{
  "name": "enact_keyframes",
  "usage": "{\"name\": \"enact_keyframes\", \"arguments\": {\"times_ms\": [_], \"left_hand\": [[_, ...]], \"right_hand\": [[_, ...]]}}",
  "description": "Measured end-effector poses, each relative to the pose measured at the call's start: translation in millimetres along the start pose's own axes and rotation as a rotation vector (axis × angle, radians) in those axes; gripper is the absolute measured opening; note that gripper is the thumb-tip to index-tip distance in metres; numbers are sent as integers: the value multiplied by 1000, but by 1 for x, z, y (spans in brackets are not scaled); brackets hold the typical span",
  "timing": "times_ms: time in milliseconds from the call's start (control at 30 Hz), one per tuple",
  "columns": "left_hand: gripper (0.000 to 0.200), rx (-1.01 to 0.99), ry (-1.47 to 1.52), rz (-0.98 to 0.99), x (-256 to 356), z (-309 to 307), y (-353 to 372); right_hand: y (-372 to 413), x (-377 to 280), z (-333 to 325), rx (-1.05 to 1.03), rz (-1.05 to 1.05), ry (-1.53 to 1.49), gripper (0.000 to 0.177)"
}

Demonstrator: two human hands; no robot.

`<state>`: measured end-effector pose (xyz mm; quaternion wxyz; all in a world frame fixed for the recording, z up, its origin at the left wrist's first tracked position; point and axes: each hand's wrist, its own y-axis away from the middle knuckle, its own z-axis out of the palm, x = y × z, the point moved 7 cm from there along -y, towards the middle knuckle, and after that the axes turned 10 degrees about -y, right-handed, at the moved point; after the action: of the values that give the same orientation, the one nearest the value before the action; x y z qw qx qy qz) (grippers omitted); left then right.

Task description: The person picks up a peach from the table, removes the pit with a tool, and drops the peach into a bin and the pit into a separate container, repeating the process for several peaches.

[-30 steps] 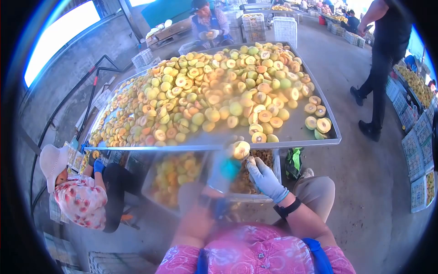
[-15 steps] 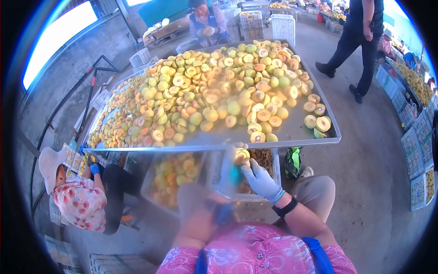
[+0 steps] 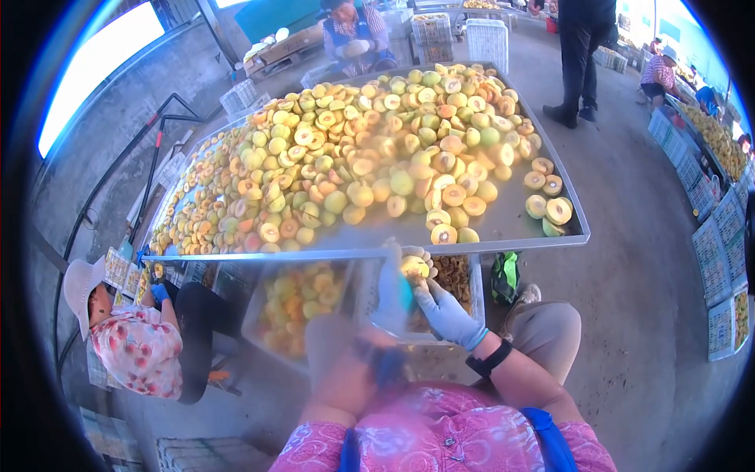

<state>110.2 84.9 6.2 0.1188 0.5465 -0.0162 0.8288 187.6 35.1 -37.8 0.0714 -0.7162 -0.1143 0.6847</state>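
Note:
Just below the front edge of the metal table, my two gloved hands are together at a yellow peach half (image 3: 414, 267). My left hand (image 3: 391, 295), hazy behind a smear on the lens, has its fingers curled round the fruit. My right hand (image 3: 450, 311), in a pale glove with a dark band at the wrist, presses close against it with fingers closed. Whether a small tool is in that hand is hidden. Beneath my hands stands a white crate (image 3: 477, 295) with brown scraps inside. To its left, a blurred bin (image 3: 255, 315) contains peach halves.
Halved peaches (image 3: 346, 157) are heaped on the raised-rim metal table (image 3: 511, 216). A person in a hat (image 3: 134, 338) sits at the left; another (image 3: 355, 39) sits beyond the table. Someone in dark trousers (image 3: 578, 63) stands at right. Crates (image 3: 720, 252) line the far right. A black-green bag (image 3: 506, 277) lies by my foot.
My hands stay together at the peach half, with the right one shifted slightly. The person in dark trousers has moved left and farther away.

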Motion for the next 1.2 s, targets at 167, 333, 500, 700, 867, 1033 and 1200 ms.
{"name": "enact_keyframes", "arguments": {"times_ms": [167,333,500,700,867,1033,1200], "left_hand": [[52,90,-146,96,11,-10,0],[59,-123,-267,-103,8,-14,-3],[64,-172,-382,-94,4,-17,-2],[62,-312,-400,27,17,-15,7],[61,-246,-241,-60,27,-19,18],[55,-366,-542,53,10,-41,6],[58,-393,-538,23,12,-55,5]], "right_hand": [[7,-17,3,-110,327,-391,40],[18,-19,14,-218,600,-590,38],[24,-32,22,-274,630,-820,32],[32,-51,38,-343,772,-1051,32],[37,-45,47,-317,902,-1145,32],[33,-39,52,-327,771,-873,31],[32,-56,71,-358,935,-1092,31]]}}
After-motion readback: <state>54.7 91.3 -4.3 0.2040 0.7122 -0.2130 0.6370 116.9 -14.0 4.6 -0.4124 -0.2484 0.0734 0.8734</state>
